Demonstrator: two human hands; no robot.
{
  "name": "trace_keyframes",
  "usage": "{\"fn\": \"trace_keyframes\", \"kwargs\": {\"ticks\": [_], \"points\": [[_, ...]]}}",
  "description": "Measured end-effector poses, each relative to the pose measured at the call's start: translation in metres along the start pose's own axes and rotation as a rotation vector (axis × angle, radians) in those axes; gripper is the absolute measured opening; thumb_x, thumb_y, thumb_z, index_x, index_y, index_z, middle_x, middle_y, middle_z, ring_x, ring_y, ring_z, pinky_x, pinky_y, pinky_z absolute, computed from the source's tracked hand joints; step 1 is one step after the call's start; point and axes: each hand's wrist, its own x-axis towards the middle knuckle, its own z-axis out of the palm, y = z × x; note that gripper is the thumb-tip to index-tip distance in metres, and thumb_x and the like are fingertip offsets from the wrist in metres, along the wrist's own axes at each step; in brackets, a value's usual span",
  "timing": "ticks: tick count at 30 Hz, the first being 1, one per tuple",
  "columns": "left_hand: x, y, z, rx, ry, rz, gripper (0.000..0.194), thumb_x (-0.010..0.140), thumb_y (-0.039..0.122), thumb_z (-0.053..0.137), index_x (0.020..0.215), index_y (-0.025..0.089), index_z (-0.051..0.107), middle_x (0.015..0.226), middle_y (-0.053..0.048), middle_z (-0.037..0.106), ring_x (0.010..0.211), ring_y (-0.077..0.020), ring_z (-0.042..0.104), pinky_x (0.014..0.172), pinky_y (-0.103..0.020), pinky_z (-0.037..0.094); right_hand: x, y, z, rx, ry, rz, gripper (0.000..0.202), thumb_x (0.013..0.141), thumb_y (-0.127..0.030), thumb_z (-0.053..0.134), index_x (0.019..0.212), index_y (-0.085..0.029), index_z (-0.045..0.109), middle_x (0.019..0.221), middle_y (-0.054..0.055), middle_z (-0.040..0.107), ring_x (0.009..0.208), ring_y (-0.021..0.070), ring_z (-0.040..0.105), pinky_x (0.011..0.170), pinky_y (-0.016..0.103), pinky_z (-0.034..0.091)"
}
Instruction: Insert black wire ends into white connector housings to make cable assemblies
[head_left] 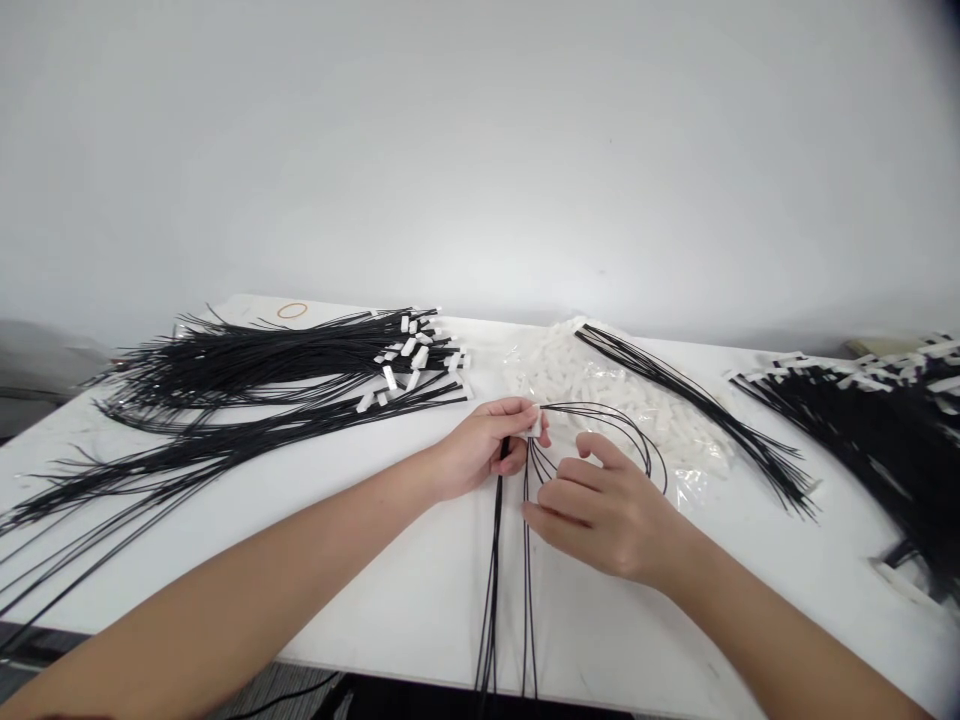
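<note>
My left hand is closed around a small white connector, pinched between thumb and fingers. Thin black wires hang from this hand past the table's front edge. Other black wires leave the connector to the right, arch over and pass behind my right hand. That hand is just right of the connector, fingers curled inward and index finger bent up. Whatever its fingertips pinch is hidden behind the fingers.
On the white table, a heap of black wires with white connectors lies left. A clear plastic bag of white pieces sits behind my hands, a wire bundle across it. Another wire pile is right; a rubber band lies back left.
</note>
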Motion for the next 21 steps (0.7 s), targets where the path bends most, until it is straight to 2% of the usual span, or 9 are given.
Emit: {"fn": "trace_keyframes", "kwargs": {"ticks": [5,9,12,14,17,19,21], "points": [[0.001,0.000,-0.001,-0.008,-0.006,0.000,0.022,0.081,0.035,0.046,0.079,0.013,0.049,0.080,-0.002,0.053,0.036,0.0001,0.036,0.039,-0.021,0.015,-0.005,0.003,-0.002,0.040,-0.015,0.012,0.013,0.071,-0.009,0.059,0.064,-0.018,0.055,0.059,-0.006,0.050,0.058,0.0060,0.037,0.072,0.030,0.036],[0.001,0.000,-0.001,-0.014,-0.003,0.001,0.022,0.081,0.035,0.046,0.078,0.013,0.049,0.080,-0.002,0.054,0.036,-0.0001,0.035,0.039,-0.021,0.014,-0.010,0.012,-0.008,0.073,-0.028,0.069,0.011,0.072,-0.009,0.057,0.070,-0.020,0.056,0.064,-0.005,0.054,0.058,0.0054,0.039,0.072,0.029,0.038],[0.002,-0.001,-0.002,-0.010,0.006,0.003,0.022,0.081,0.035,0.047,0.077,0.014,0.048,0.079,-0.002,0.054,0.035,-0.0003,0.035,0.039,-0.022,0.014,-0.012,0.019,-0.015,0.178,-0.054,0.149,0.014,0.073,-0.009,0.055,0.079,-0.021,0.058,0.069,-0.003,0.056,0.057,0.0052,0.041,0.067,0.027,0.039],[0.002,-0.002,-0.002,-0.008,0.011,0.002,0.021,0.081,0.035,0.047,0.077,0.014,0.048,0.079,-0.002,0.054,0.034,-0.0005,0.035,0.039,-0.022,0.014,-0.011,0.023,-0.021,0.336,-0.047,0.261,0.014,0.073,-0.009,0.055,0.081,-0.021,0.059,0.069,-0.002,0.057,0.059,0.0061,0.045,0.063,0.025,0.040],[0.003,-0.002,-0.003,-0.011,0.009,-0.002,0.020,0.080,0.034,0.048,0.077,0.015,0.048,0.080,-0.002,0.054,0.034,-0.0004,0.035,0.039,-0.022,0.014,-0.010,0.029,-0.030,0.625,0.049,0.537,0.012,0.072,-0.011,0.058,0.078,-0.021,0.061,0.067,-0.001,0.059,0.061,0.0082,0.052,0.058,0.023,0.043],[0.003,-0.002,-0.003,-0.011,0.006,-0.003,0.019,0.080,0.033,0.049,0.077,0.015,0.048,0.080,-0.002,0.054,0.035,-0.0003,0.035,0.040,-0.022,0.015,-0.010,0.033,-0.033,0.778,0.215,0.768,0.009,0.071,-0.013,0.062,0.075,-0.021,0.062,0.066,-0.001,0.060,0.057,0.0087,0.053,0.053,0.023,0.044],[0.002,-0.001,-0.003,-0.008,0.008,-0.007,0.019,0.080,0.033,0.049,0.077,0.015,0.048,0.081,-0.002,0.055,0.035,-0.0003,0.035,0.040,-0.022,0.014,-0.011,0.038,-0.034,0.905,0.442,0.947,0.006,0.069,-0.016,0.065,0.073,-0.020,0.062,0.060,-0.002,0.058,0.051,0.0082,0.052,0.051,0.024,0.045]]}}
